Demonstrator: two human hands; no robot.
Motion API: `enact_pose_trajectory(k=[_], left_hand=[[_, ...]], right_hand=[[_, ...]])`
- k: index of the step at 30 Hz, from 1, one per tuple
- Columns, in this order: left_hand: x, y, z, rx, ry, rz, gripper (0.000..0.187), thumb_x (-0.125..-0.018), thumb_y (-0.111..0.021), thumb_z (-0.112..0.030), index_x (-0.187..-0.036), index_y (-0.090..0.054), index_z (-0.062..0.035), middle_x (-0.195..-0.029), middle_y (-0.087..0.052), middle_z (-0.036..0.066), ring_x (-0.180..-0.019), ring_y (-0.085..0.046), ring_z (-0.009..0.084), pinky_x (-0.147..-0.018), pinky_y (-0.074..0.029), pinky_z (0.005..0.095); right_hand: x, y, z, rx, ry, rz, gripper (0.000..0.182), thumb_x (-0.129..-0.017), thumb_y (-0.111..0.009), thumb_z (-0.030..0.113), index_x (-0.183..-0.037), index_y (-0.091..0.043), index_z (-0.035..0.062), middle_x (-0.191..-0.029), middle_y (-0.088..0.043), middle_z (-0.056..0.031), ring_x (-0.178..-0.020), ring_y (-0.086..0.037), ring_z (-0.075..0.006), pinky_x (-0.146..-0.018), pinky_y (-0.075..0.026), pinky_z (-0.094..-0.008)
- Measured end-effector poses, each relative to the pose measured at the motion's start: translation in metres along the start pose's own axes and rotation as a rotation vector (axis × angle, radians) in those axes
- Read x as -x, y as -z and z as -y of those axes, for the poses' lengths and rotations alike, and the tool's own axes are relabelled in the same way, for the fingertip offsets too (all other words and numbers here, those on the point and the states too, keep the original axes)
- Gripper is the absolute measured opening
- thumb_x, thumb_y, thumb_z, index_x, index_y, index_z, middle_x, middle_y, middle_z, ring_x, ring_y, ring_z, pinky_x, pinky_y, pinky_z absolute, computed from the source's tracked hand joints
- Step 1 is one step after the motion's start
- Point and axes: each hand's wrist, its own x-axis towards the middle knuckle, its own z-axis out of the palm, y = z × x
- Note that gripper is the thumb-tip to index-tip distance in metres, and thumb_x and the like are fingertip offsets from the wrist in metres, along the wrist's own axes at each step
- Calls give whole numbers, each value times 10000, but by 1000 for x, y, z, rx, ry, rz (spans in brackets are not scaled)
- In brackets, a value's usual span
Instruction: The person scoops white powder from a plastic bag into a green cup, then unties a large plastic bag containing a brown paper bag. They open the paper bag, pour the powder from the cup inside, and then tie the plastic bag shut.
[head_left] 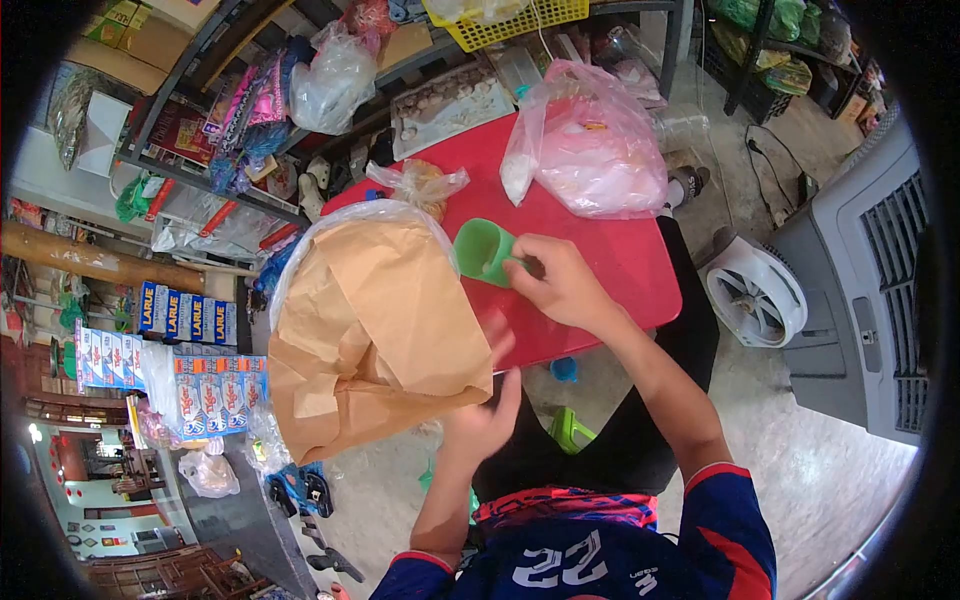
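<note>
My right hand (pixel 562 285) is closed around the handle of a green plastic mug (pixel 482 252), which is tilted above the red table (pixel 610 250). Just left of the mug stands a large brown paper bag (pixel 385 310) with a clear plastic liner showing at its rim; what it contains is hidden. My left hand (pixel 485 425) is at the bag's right side, thumb and fingers apart, the fingers smeared by motion. Behind the paper bag sits a small knotted clear bag (pixel 422 187) with something orange-brown inside. A pink plastic bag (pixel 600 150) rests at the table's far side.
A metal shelf (pixel 215 180) with bagged goods runs along the far left. Beer cartons (pixel 215 390) are stacked at the left. On the right are a grey air cooler (pixel 850 280) and a white fan-like wheel (pixel 755 292). A green plastic item (pixel 570 430) shows between my legs.
</note>
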Motion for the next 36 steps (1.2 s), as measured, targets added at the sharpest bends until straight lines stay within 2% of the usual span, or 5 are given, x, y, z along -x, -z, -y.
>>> enact_pose_trajectory(k=[7, 16, 19, 20, 36], left_hand=[[17, 133, -68, 319, -342, 175, 306, -870, -791, -171, -1103, -809, 27, -1114, -808, 191, -1001, -798, 315, -885, -618, 373], [-126, 199, -66, -535, -287, 338, 529, -1009, -655, -390, -1347, -709, 14, -1468, -635, 266, -1378, -581, 452, -1180, -438, 503], [-140, 174, -38, -632, -282, 602, 557, -1044, -638, -410, -1386, -681, 27, -1486, -611, 290, -1437, -517, 471, -1240, -365, 515], [-136, 169, -27, -583, -240, 655, 587, -1053, -634, -438, -1403, -670, 31, -1506, -591, 299, -1475, -480, 465, -1266, -332, 502], [-9, 219, -47, -260, -279, 255, 492, -886, -766, -498, -1037, -805, -32, -1020, -803, 124, -976, -773, 319, -988, -563, 514]], right_hand=[[-24, -9, 6, 91, -48, 14, 238, -938, -694, 194, -884, -637, -31, -792, -624, -229, -717, -634, -412, -651, -478, -484], [-28, 11, 44, 144, -8, -30, 230, -929, -704, 182, -885, -639, -34, -808, -624, -221, -727, -631, -418, -659, -485, -488], [-31, 1, 54, 104, 112, -31, 214, -935, -698, 161, -881, -629, -35, -809, -621, -218, -722, -635, -405, -656, -482, -483], [-31, -1, 44, 123, 164, -18, 183, -973, -688, 118, -909, -610, -35, -772, -571, -123, -663, -544, -178, -621, -448, -378], [63, 37, -23, -108, -344, -169, 203, -1082, -657, 143, -942, -683, -1, -775, -626, 14, -667, -589, -52, -583, -458, -244]])
